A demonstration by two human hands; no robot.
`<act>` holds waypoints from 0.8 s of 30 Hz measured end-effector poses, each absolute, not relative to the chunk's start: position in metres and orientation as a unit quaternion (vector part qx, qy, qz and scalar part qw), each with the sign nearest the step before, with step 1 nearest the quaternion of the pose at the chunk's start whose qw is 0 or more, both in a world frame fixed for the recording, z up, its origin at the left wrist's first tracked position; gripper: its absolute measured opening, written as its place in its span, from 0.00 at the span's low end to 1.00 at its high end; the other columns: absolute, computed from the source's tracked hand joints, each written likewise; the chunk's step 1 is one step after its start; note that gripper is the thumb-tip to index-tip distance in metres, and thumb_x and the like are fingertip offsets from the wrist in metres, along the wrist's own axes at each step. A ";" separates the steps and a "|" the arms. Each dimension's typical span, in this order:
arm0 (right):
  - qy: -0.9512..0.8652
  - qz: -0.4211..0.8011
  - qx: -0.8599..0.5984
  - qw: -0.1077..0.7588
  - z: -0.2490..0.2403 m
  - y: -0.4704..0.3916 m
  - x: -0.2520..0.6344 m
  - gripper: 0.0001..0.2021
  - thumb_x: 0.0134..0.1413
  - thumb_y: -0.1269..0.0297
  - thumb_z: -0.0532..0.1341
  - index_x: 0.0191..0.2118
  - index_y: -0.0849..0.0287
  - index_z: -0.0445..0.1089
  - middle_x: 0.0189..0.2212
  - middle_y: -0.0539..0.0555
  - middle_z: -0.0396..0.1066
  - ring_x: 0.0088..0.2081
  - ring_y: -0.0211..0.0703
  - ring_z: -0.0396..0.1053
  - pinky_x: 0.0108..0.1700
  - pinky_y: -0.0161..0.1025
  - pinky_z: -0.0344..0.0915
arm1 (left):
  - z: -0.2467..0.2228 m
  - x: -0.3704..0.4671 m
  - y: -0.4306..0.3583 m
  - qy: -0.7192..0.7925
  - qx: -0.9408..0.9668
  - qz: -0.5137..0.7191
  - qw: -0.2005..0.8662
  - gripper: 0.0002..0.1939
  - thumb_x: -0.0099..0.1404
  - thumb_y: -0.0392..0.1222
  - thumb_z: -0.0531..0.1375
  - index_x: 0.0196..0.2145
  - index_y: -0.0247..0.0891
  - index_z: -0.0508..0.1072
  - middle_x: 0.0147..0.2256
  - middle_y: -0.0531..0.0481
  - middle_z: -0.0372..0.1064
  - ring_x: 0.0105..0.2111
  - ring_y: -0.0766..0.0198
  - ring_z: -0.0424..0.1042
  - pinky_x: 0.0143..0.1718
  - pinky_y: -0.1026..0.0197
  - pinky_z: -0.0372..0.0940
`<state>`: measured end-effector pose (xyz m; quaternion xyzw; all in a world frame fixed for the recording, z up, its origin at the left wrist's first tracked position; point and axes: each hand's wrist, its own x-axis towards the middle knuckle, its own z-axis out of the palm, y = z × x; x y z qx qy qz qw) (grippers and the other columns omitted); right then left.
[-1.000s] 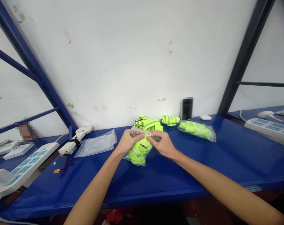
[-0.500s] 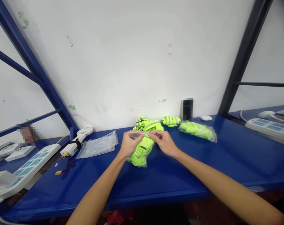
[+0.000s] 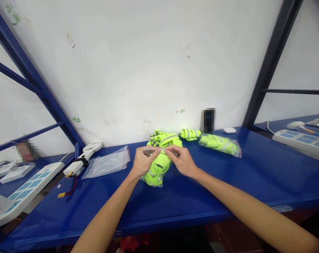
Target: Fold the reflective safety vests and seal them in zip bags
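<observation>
A clear zip-lock bag [image 3: 154, 177] with a folded neon-yellow reflective vest inside is tilted over the blue table. My left hand [image 3: 144, 161] pinches the left part of the bag's top edge between thumb and fingers. On the right part of the same edge, my right hand [image 3: 182, 160] pinches too, its thumb close to the left one. Just behind the bag lies a loose heap of neon-yellow reflective fabric [image 3: 171, 140] with black buckles, partly hidden by the bag and hands.
Flat clear bags [image 3: 106, 163] lie left, beside a white handheld fan [image 3: 93, 147] and a battery lead with a yellow connector [image 3: 61, 195]. Toward the back right are a rolled neon vest [image 3: 190, 134], a bagged one [image 3: 219, 144] and a white oval object [image 3: 229, 130]. Power strips [image 3: 25, 191] flank the table [image 3: 201, 196].
The whole view has shifted slightly. Both hands keep their pinch on the bag's top edge, with the thumbs a little closer together.
</observation>
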<state>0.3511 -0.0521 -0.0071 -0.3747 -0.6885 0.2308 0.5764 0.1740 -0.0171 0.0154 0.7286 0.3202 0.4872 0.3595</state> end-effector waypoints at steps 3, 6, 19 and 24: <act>-0.702 0.190 -0.379 0.573 -0.007 -0.055 0.351 0.11 0.60 0.58 0.57 0.35 0.59 0.72 0.29 0.52 0.73 0.31 0.42 0.70 0.35 0.36 0.64 | 0.016 0.175 -0.019 0.320 0.733 0.486 0.353 0.13 0.57 0.47 0.65 0.33 0.33 0.80 0.34 0.43 0.78 0.35 0.57 0.76 0.35 0.62 0.67; -0.708 0.169 -0.381 0.570 -0.006 -0.056 0.353 0.11 0.60 0.59 0.56 0.35 0.59 0.72 0.29 0.52 0.73 0.30 0.41 0.69 0.34 0.35 0.63 | 0.017 0.175 -0.020 0.319 0.732 0.487 0.354 0.13 0.57 0.47 0.65 0.33 0.33 0.79 0.34 0.43 0.78 0.35 0.57 0.75 0.36 0.62 0.67; -0.718 0.152 -0.370 0.570 0.000 -0.058 0.348 0.09 0.60 0.62 0.56 0.34 0.59 0.71 0.30 0.52 0.73 0.33 0.42 0.69 0.37 0.36 0.62 | 0.018 0.182 -0.028 0.310 0.746 0.485 0.335 0.12 0.58 0.46 0.65 0.33 0.33 0.79 0.33 0.43 0.78 0.33 0.59 0.75 0.34 0.63 0.67; -0.716 0.123 -0.368 0.580 0.000 -0.058 0.347 0.07 0.58 0.64 0.57 0.33 0.59 0.71 0.29 0.52 0.72 0.32 0.41 0.68 0.36 0.36 0.62 | 0.018 0.182 -0.029 0.308 0.741 0.485 0.347 0.12 0.58 0.46 0.65 0.33 0.33 0.79 0.33 0.44 0.77 0.33 0.59 0.75 0.34 0.63 0.66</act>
